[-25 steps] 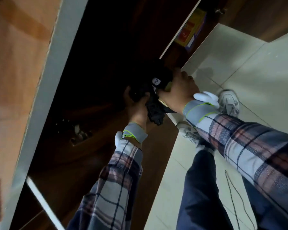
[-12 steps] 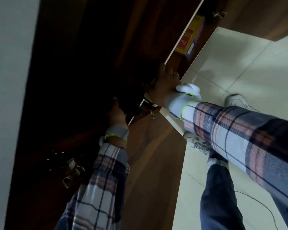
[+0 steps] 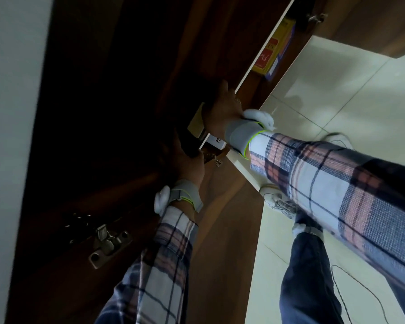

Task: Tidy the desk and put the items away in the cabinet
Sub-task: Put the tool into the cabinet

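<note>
While both arms stretch up and in, the action sits deep inside the dark wooden cabinet (image 3: 131,66). The right hand (image 3: 222,108) is in at the shelf mouth, palm down over a tan flat item (image 3: 196,122), with one finger poking up near the pale edge of the divider panel (image 3: 267,47). Its other fingers run off into shadow, so I cannot tell whether they are spread or gripping. Just below its wrist lies a white box (image 3: 216,141) with dark lettering on its end, sitting inside the cabinet at the front edge of the compartment. The left hand (image 3: 187,164) comes in from underneath, close to that white box, with its fingers lost in the dark too, so no call on their state either.

Both wrists wear grey bands with bright green piping, and the plaid sleeves fill the foreground. Over in the neighbouring compartment, beyond the divider, a yellow and red box (image 3: 272,52) stands on edge. A metal hinge (image 3: 108,242) shows low on the left. Down below is the pale tiled floor (image 3: 348,101), with a white shoe (image 3: 276,199) and a thin dark cable (image 3: 351,288).
</note>
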Available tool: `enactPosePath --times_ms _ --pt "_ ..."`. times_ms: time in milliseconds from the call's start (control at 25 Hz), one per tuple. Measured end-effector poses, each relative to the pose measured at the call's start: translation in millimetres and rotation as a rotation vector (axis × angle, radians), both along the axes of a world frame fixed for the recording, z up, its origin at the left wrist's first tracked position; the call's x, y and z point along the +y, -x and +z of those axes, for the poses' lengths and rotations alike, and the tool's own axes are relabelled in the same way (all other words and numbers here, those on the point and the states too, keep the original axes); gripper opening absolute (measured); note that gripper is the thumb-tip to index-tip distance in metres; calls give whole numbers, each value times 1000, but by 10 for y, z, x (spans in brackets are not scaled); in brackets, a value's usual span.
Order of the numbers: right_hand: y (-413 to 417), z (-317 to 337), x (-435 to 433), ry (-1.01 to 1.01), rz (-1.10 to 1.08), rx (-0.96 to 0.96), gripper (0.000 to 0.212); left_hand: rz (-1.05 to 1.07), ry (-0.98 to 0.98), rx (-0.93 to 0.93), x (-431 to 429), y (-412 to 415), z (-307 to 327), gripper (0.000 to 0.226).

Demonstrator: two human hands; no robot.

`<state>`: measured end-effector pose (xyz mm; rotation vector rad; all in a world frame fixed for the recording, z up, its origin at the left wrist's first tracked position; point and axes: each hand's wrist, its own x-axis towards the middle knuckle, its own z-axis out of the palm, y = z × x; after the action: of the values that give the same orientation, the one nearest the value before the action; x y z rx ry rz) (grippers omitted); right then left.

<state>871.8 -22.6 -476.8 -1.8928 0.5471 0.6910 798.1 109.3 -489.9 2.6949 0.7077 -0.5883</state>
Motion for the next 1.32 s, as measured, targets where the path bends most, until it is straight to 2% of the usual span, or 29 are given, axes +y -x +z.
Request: enactPosePath --times_ms 80,200,360,440,520,560,640,760,840,1000,1160,1320 --pt "-59 79 -36 -105 -48 -21 46 -82 -72 53 62 9 -33 83" --pt "-151 142 27 -204 -49 2 45 -84 -14 74 88 -13 -16 82" --pt "10 3 59 -238 253 -50 44 -37 -17 117 81 -50 -2 83" --pt "55 -10 45 -199 358 -118 51 -6 -59 233 105 -68 -60 79" --pt "73 9 39 -161 459 -157 59 108 -48 359 104 -88 -77 66" --pt "87 12 32 -164 496 -154 60 199 -7 363 81 -87 -55 63" --pt "111 -25 38 -165 526 -178 63 240 37 298 71 -51 -8 71" --pt "232 -86 -7 -135 527 -206 61 118 -13 181 -36 31 75 91" --pt "344 -110 -65 -103 529 -227 58 13 -115 140 -206 114 162 96" --pt "590 -110 -182 -60 560 -244 52 -194 -199 51 -537 242 316 75" --pt "885 -76 -388 -16 542 -216 39 -371 -121 108 -742 451 412 69" --pt "1333 -39 -632 73 511 -143 32 -427 -3 54 -978 815 417 47"
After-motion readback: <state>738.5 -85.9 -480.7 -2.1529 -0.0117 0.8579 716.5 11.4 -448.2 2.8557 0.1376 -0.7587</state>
